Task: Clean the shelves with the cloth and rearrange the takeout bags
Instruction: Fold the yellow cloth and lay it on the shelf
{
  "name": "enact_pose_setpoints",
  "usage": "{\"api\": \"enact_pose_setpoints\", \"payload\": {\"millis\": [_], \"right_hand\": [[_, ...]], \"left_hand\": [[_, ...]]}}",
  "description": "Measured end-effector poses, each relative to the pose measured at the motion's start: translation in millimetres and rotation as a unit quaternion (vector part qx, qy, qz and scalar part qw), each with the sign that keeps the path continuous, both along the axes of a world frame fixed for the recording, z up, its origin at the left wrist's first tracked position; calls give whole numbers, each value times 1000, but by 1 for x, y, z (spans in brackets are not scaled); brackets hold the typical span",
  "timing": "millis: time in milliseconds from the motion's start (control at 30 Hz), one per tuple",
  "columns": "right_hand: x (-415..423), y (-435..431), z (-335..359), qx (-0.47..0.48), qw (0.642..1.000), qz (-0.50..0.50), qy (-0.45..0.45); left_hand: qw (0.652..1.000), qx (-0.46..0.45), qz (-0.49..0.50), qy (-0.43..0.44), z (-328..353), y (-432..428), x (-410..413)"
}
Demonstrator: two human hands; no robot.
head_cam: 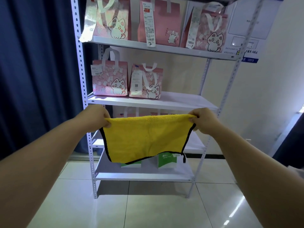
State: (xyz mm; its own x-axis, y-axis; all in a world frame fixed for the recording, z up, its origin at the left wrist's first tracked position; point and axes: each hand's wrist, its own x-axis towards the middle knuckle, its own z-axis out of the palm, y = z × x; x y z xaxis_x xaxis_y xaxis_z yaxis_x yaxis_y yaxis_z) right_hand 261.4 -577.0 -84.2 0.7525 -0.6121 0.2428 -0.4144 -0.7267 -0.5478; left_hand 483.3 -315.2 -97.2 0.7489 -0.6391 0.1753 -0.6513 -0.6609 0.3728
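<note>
By my reading I am at the opening of the cleaning step. The yellow cloth (146,137) hangs spread in the air before me, touching no shelf. My left hand (97,117) has its grip pinched on the cloth's upper corner at ten o'clock, thumb and curled fingers closed over the hem. My right hand (203,120) is clamped the same way on the corner at two o'clock. The top edge runs fairly taut between them and the rest drapes free, its black-trimmed lower edge sagging toward six o'clock. The cloth hangs in front of the white rack (82,71) and partly hides the green-and-white bags (167,162) on the bottom shelf (143,176), at its six o'clock. At twelve o'clock from the cloth lies the middle shelf (181,100), where two pink takeout bags (109,79) stand side by side at the left end, with white board showing to their right. Three more pink bags (158,22) sit above on the upper shelf (164,49). Next, I judge, I must gather the cloth into one grip. That frees the other hand to shift bags aside while I press the bunched cloth flat to a board. The open stretch of middle shelf at one o'clock looks the easiest start.
</note>
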Motion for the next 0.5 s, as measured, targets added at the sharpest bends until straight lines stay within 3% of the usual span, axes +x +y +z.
{"api": "enact_pose_setpoints", "payload": {"millis": [100,500], "right_hand": [[1,-1,-1,6,1000,-12,-25],[-1,-10,-11,18,999,-23,-21]], "left_hand": [[1000,22,-18,-8,-3,-2,-2],[988,-139,15,70,-8,2,-3]]}}
